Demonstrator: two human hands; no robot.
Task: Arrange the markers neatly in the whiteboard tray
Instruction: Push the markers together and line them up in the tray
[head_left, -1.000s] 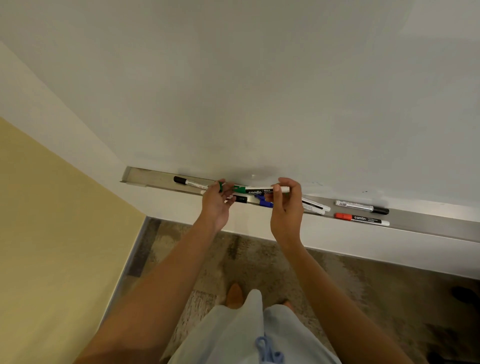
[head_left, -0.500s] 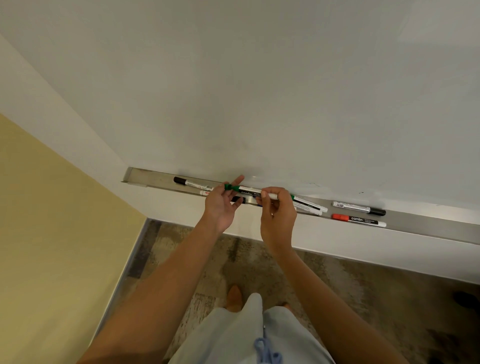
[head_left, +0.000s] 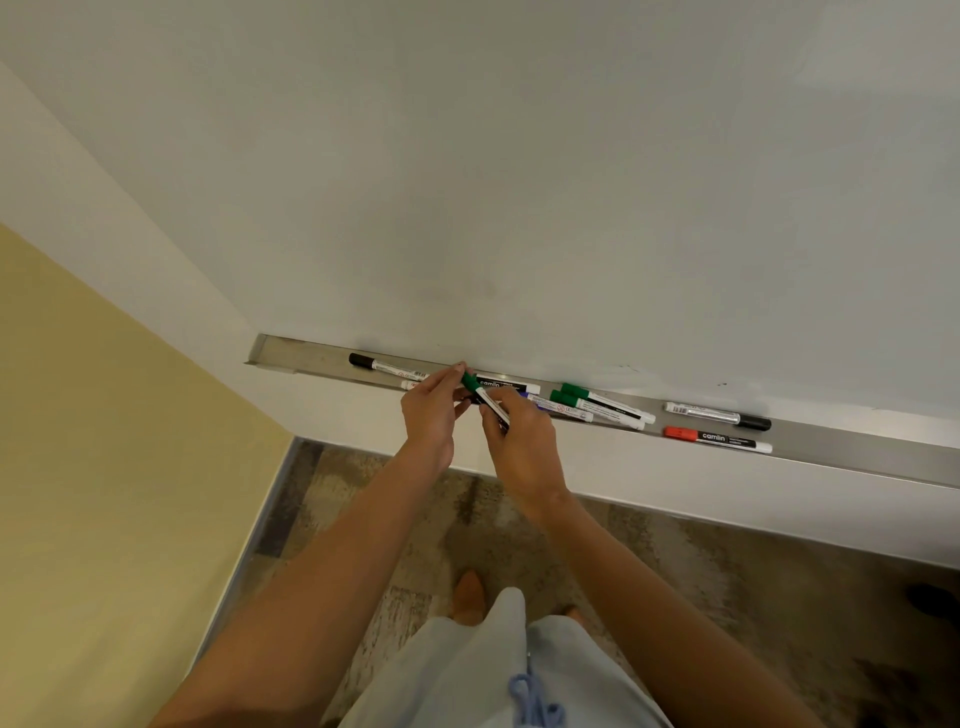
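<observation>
Tray: long metal whiteboard tray (head_left: 311, 358) runs left to right under the whiteboard (head_left: 519, 182), markers scattered along it.
Right hand: right hand (head_left: 522, 447) pinches a green-capped marker (head_left: 485, 400) by its white barrel, marker tilted, cap end up and to the left, lifted just above the tray.
Left hand: left hand (head_left: 431, 415) has fingertips on the green cap of that same marker, thumb and index closed on it; both hands meet at mid-tray.
Left group: black-capped marker (head_left: 387, 366) lies along the far wall of the tray left of the hands; another white barrel end shows just near of it, mostly hidden by the left hand.
Behind hands: marker with black label (head_left: 506, 385) lies flat, partly covered.
Middle group: two green-capped markers (head_left: 602, 402) side by side, touching, right of the hands; a blue-tipped marker (head_left: 558, 409) against them on the near side.
Right group: black-capped marker, cap to right (head_left: 717, 415), far side; red-capped marker (head_left: 717, 439) near side, parallel, apart.
Floor: patterned carpet (head_left: 727, 561) below.
</observation>
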